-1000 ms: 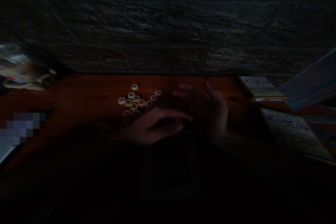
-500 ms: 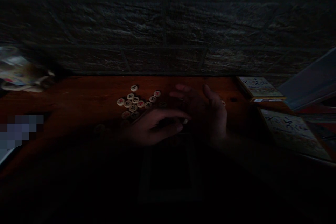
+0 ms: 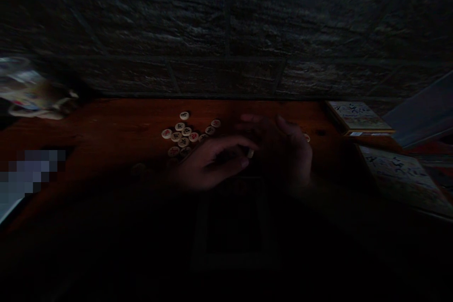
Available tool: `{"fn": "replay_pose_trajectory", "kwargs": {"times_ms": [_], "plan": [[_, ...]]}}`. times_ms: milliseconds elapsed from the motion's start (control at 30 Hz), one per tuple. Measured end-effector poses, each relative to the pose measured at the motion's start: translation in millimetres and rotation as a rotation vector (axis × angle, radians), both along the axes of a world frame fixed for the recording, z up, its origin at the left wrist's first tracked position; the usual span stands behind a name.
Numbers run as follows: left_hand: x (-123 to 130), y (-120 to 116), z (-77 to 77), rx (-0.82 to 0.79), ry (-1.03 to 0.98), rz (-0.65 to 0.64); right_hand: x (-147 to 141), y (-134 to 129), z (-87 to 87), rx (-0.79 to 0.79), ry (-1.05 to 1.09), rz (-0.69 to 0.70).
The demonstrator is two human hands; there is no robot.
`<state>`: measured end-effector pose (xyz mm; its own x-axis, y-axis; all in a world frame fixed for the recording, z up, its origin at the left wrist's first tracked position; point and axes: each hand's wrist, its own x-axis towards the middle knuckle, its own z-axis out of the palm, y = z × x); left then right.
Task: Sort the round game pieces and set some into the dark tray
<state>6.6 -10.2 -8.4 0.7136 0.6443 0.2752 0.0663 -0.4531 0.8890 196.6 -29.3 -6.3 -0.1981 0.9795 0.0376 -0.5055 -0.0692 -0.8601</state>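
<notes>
My left hand (image 3: 215, 163) is curled, with a pale round xiangqi piece (image 3: 250, 153) between its thumb and fingertips. To its right is my right hand (image 3: 295, 151), fingers and thumb spread apart, with nothing visible in it. Several xiangqi pieces (image 3: 183, 142) with red or black characters lie in a loose cluster just beyond and left of my left hand, which hides some of them. Another piece (image 3: 306, 138) shows partly behind my right hand. Deep shadow below the hands hides most detail.
A wooden table (image 3: 116, 125) runs along a rough stone-block wall (image 3: 198, 33). Two flat printed boxes stand at the right, a farther box (image 3: 361, 115) and a nearer box (image 3: 399, 170). A clear container (image 3: 24, 85) is at the far left. A dark rectangular frame (image 3: 200, 236) lies below the hands.
The view has shifted slightly, so everything on the table appears a little to the right and higher. My left hand has moved slightly over the nearest pieces in view; my right hand stays spread.
</notes>
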Motion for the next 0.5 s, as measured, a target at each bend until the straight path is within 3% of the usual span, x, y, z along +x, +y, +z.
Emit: {"fn": "replay_pose_trajectory", "kwargs": {"times_ms": [267, 500], "plan": [[3.7, 2.4, -0.9, -0.055, -0.094, 0.118, 0.3, 5.7, -7.9, 0.098, -0.027, -0.054], [5.4, 5.4, -0.1, -0.127, -0.146, 0.191, -0.9, 2.1, -9.9, 0.083, -0.228, -0.110]]}}
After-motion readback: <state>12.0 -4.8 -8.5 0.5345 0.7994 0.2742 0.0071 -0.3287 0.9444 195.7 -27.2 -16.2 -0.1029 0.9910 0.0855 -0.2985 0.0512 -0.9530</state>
